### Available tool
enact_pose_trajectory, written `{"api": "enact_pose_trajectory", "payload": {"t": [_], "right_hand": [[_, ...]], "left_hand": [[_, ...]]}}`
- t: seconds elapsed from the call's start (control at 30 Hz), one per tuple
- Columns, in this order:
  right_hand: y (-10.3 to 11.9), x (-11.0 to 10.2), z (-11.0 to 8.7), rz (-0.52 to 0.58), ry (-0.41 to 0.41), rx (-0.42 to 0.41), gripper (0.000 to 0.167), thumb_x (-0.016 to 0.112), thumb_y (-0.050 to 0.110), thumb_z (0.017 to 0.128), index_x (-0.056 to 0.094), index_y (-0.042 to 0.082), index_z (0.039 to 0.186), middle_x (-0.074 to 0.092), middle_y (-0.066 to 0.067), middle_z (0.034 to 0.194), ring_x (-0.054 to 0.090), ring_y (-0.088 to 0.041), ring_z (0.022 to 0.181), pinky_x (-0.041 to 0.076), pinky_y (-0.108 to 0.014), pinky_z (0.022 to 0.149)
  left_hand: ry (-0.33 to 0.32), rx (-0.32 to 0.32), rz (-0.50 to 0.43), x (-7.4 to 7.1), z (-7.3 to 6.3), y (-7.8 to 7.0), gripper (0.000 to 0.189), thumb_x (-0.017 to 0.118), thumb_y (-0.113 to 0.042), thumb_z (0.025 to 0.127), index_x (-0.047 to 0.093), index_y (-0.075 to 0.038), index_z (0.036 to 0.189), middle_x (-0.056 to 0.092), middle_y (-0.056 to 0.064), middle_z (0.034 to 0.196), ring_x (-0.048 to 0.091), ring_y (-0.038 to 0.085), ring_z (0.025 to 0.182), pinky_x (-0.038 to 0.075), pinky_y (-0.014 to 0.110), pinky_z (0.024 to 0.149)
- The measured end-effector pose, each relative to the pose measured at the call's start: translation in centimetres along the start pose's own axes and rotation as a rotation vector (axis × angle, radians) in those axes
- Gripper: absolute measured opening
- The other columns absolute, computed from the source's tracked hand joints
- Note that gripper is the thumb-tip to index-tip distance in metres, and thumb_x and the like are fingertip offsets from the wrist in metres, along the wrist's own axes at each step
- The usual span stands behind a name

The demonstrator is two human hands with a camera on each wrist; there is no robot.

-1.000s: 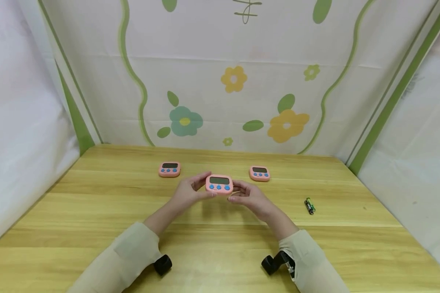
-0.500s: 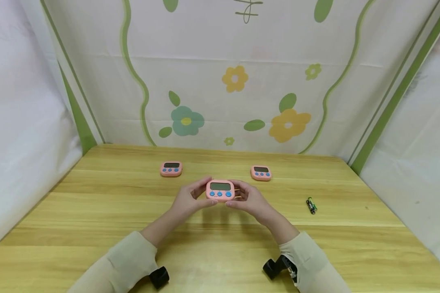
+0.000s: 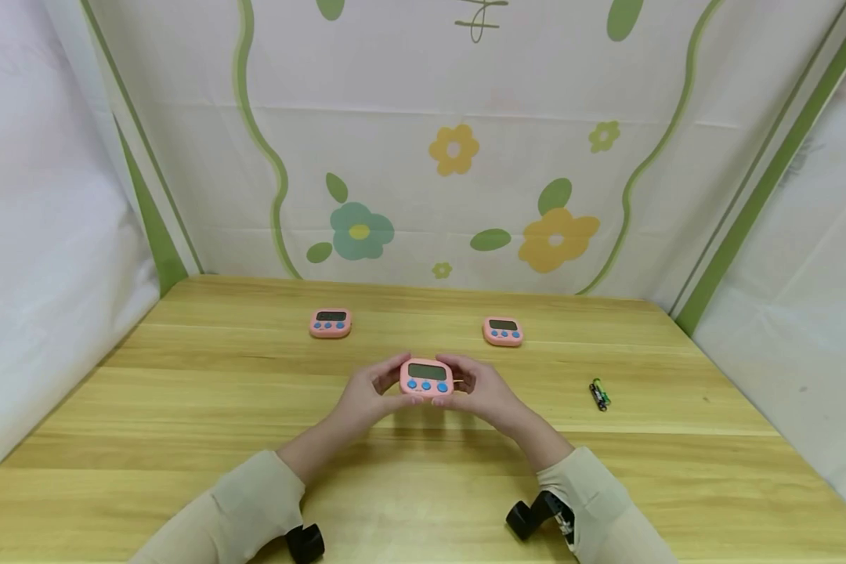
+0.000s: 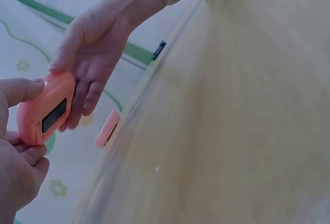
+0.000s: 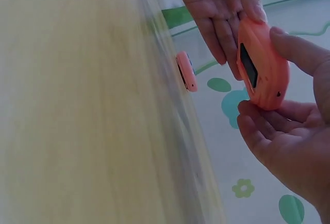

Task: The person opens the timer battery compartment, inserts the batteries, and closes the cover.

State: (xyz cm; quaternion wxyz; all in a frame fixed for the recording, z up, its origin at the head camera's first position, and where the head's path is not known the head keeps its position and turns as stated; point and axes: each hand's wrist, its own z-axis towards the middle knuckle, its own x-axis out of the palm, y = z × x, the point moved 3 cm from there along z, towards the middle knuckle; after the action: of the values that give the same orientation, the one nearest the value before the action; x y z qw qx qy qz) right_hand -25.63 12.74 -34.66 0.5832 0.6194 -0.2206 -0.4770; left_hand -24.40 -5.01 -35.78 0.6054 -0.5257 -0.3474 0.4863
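Observation:
A pink digital timer (image 3: 426, 377) with blue buttons is held above the table, its screen facing up toward the head camera. My left hand (image 3: 368, 393) pinches its left side, thumb at the near edge and fingers at the far edge. On the right side, my right hand (image 3: 486, 392) pinches it in the same way. Both wrist views show the underside of the timer (image 4: 50, 108), where a dark rectangle (image 5: 248, 65) is visible; I cannot tell what it is.
Two more pink timers lie farther back on the wooden table (image 3: 183, 407), one at the left (image 3: 330, 323) and one at the right (image 3: 503, 331). A few small green and black batteries (image 3: 599, 394) lie to the right. A flowered curtain (image 3: 395, 157) hangs behind the table.
Both hands have brought the timer nearer to the person and lower in the head view. My right thumb and fingers have come in closer round its right side.

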Motion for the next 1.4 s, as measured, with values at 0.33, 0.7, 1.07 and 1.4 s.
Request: {"api": "enact_pose_trajectory", "payload": {"t": [0.33,0.7,1.07,1.4], "right_hand": [[-0.3,0.0,-0.1,-0.085,-0.016,0.041,0.060,0.071,0.019,0.071,0.045,0.003,0.123,0.052,-0.007,0.112,0.051,-0.018,0.094,0.045,-0.028,0.078],[0.7,0.5,-0.1,0.058,0.010,0.078,0.049,0.065,0.005,0.076,0.046,-0.004,0.120,0.053,-0.014,0.107,0.052,-0.023,0.093,0.046,-0.030,0.078],[0.2,0.8,0.0,0.000,-0.077,-0.038,0.046,0.065,0.013,0.077,0.049,-0.003,0.117,0.053,-0.013,0.108,0.051,-0.025,0.096,0.044,-0.031,0.082],[0.3,0.6,-0.1,0.080,-0.079,-0.092,0.053,0.056,0.005,0.083,0.035,0.009,0.131,0.054,-0.018,0.102,0.053,-0.025,0.092,0.048,-0.030,0.075]], "left_hand": [[0.036,0.015,-0.086,0.2,-0.2,0.4,0.067,0.070,-0.010,0.071,0.037,-0.002,0.129,0.043,0.011,0.126,0.039,0.018,0.115,0.032,0.036,0.094],[0.118,0.014,-0.152,0.5,-0.3,0.3,0.070,0.066,-0.009,0.076,0.026,0.000,0.133,0.033,0.014,0.133,0.035,0.020,0.117,0.033,0.026,0.093],[0.069,-0.020,-0.150,0.4,-0.4,0.4,0.057,0.064,-0.014,0.079,0.037,-0.001,0.127,0.050,0.014,0.113,0.048,0.024,0.103,0.043,0.027,0.083],[0.015,-0.056,-0.070,0.2,-0.2,1.1,0.054,0.058,-0.016,0.083,0.035,-0.003,0.130,0.051,0.014,0.106,0.051,0.023,0.095,0.043,0.037,0.083]]}}
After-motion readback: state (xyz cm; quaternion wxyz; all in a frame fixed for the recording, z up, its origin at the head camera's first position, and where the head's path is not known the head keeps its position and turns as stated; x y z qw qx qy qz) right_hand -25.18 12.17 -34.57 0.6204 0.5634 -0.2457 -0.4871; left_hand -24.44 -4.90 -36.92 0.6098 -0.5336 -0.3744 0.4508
